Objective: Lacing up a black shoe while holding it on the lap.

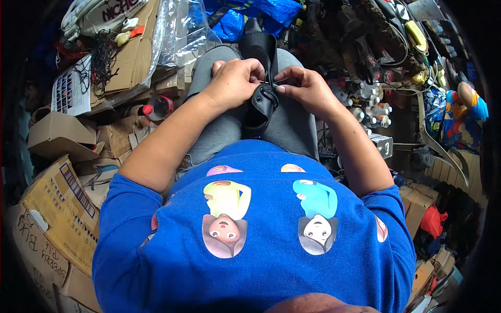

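A black leather shoe (260,107) with eyelets rests between my grey-trousered knees, its opening toward my belly. My left hand (232,82) is closed at the shoe's upper edge, thumb and fingertips pinched together. Opposite it, my right hand (304,88) pinches with thumb and forefinger right beside the same edge. A thin, light strand seems to run between the two sets of fingertips; it is too fine to make out. Beyond my hands a tall black leather part (259,49) stands up between my knees; whether it joins the shoe I cannot tell.
Flattened cardboard (128,62) under clear plastic lies at the left, near a red-capped bottle (158,108) and an open carton (62,136). Several small clear bottles (373,107) stand to the right. A blue plastic bag (279,15) lies ahead. Clutter surrounds my seat.
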A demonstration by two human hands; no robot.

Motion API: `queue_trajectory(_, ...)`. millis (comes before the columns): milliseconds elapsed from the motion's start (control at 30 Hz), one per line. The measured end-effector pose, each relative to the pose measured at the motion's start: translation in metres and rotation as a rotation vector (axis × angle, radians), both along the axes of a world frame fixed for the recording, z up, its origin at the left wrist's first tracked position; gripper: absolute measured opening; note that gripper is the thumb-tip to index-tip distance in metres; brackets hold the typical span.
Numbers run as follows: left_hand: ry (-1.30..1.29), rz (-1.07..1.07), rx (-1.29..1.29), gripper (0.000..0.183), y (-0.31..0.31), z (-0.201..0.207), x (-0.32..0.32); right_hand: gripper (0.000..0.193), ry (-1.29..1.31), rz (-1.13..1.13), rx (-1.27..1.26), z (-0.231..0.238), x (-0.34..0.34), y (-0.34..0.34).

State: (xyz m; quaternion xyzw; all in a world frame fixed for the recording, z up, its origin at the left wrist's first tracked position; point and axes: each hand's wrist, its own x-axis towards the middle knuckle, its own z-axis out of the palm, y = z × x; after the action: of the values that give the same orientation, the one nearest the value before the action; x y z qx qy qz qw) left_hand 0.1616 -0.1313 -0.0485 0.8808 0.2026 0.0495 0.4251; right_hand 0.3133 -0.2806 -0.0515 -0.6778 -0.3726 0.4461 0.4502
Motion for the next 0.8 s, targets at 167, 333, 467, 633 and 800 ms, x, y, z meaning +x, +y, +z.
queue_trajectory(167, -0.092, -0.013, 0.056, 0.016, 0.001, 0.001, 0.000, 0.016, -0.123, 0.062, -0.101, 0.010, 0.008, 0.007)
queue_trajectory(333, -0.108, -0.037, 0.103, 0.010, 0.018, 0.009, -0.021, 0.016, -0.023, 0.094, -0.030, 0.012, 0.033, -0.010)
queue_trajectory(467, -0.070, -0.091, 0.172, 0.014, 0.003, 0.023, -0.020, 0.021, -0.320, 0.078, 0.111, 0.003, 0.026, -0.022)
queue_trajectory(633, -0.021, -0.201, 0.216, 0.013, -0.005, 0.027, -0.010, 0.019, -0.362, 0.017, 0.016, 0.003, 0.020, -0.051)
queue_trajectory(800, -0.026, -0.282, 0.297, 0.012, -0.001, 0.026, -0.006, 0.013, -0.232, -0.023, 0.080, 0.041, 0.023, -0.052)
